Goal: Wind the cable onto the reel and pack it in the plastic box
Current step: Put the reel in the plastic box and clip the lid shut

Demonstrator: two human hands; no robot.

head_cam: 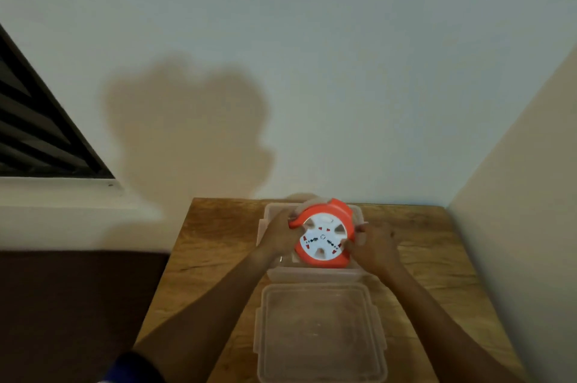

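The reel (323,234) is orange with a white middle that has plug holes in it. It sits tilted in the box (265,220), which is clear plastic and stands at the far end of the desk (218,245), close to the wall (312,70).

The left hand (278,236) is on the left side of the reel, with its fingers curled round the orange rim. The right hand (374,245) is on the right side, and its fingers bend round the edge of the reel there too — though the picture is a bit blurry, so it is hard to see just how each finger lies. Both hands hold the reel between them.

The cable cannot be seen on its own.

The lid (320,332) is clear as well. It lies flat on the desk, just in front of the box, between the two arms.

A dark window (37,133) is off to the left — and a big shadow (187,133) falls on the wall behind the desk
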